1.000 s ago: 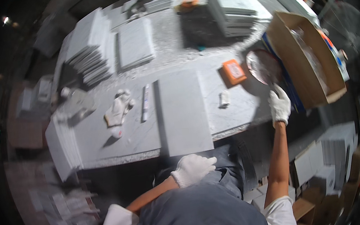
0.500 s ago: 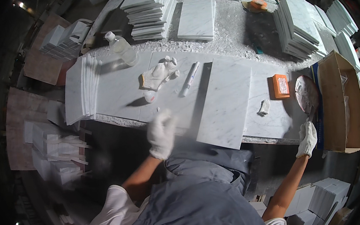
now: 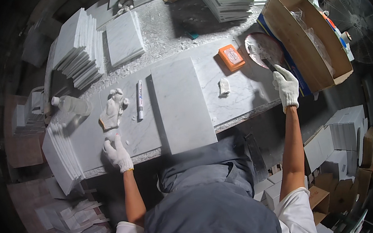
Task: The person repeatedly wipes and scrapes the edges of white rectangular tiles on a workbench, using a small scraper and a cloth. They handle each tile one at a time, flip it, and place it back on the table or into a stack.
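Note:
My left hand (image 3: 118,154), in a white knit glove, is at the table's front edge. Its thumb and fingers are apart around a small whitish rounded thing (image 3: 110,135), whose kind I cannot make out. Just beyond lies an empty white glove (image 3: 113,109), with a white marker pen (image 3: 140,99) to its right. My right hand (image 3: 287,87), also gloved, is closed on the dark handle of a putty knife (image 3: 268,64). The knife's far end rests in a round dish (image 3: 251,38) of whitish paste. A marble tile (image 3: 182,105) lies between my hands, overhanging the front edge.
An orange box (image 3: 231,58) and a small white wad (image 3: 224,87) lie left of the dish. A cardboard box (image 3: 293,28) stands at right, a fan (image 3: 354,24) behind it. Tile stacks (image 3: 77,48) and a clear bottle (image 3: 72,106) are at left.
The view has turned to the right. My left hand has moved left and forward to the small whitish thing. My right hand has reached further forward by the dish, and the knife's handle shows clearly.

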Available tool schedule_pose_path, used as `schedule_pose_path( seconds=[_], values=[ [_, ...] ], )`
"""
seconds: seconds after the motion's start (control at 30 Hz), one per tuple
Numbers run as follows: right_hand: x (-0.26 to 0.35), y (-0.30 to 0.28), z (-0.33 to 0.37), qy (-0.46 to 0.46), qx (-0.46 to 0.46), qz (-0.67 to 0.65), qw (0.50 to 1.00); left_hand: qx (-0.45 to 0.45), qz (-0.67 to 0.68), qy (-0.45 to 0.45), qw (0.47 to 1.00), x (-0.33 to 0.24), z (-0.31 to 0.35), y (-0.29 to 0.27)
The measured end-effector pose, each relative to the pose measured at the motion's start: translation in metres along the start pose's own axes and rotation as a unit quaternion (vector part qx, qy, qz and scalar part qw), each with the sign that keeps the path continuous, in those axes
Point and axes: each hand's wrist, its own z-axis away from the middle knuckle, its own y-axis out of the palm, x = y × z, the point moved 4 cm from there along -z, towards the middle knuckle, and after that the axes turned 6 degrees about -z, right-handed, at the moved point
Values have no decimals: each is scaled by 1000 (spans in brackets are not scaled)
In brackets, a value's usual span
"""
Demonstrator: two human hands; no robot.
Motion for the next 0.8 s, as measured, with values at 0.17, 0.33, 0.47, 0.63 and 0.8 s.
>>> schedule_pose_path(
  seconds=[0.17,0.33,0.47,0.63,0.8],
  values=[
    [9,11,-10,-14,11,73,997,-13,118,-8,993,-3,1,0],
    [8,20,-22,-24,23,128,991,-12,203,-35,978,-24,19,-10],
    [-3,22,-31,10,27,98,995,6,291,-34,956,-44,27,-15],
    [-16,20,-41,38,55,22,998,45,363,-31,930,-59,33,-14],
    [-19,22,-44,61,53,-15,997,36,323,20,946,-76,46,-13]
  ],
)
